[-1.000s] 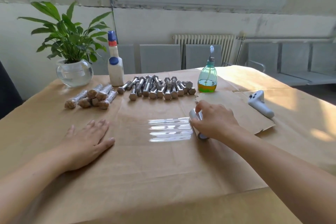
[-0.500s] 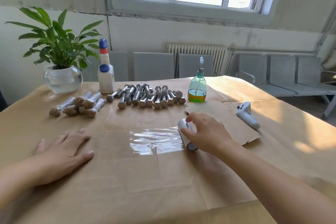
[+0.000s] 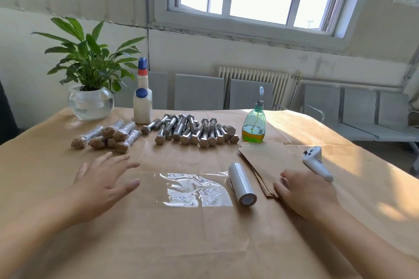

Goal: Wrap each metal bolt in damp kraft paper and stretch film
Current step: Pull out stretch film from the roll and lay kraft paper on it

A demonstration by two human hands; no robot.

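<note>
A roll of stretch film (image 3: 242,184) lies on the paper-covered table, with a clear sheet of film (image 3: 195,189) unrolled to its left. My right hand (image 3: 303,190) rests on the stack of kraft paper sheets (image 3: 265,161) just right of the roll, apart from it. My left hand (image 3: 104,180) hovers open with spread fingers left of the film. Several bare metal bolts (image 3: 192,131) lie in a row at the back. Several wrapped bolts (image 3: 108,136) are piled to their left.
A green spray bottle (image 3: 254,129) stands right of the bolts, a white bottle with blue caps (image 3: 142,103) left of them. A plant in a glass bowl (image 3: 90,102) sits at the back left. A white controller (image 3: 316,163) lies beside my right hand.
My right hand let go of the film roll and moved right onto the kraft sheets. My left hand lifted and moved toward the film. The camera tilted up.
</note>
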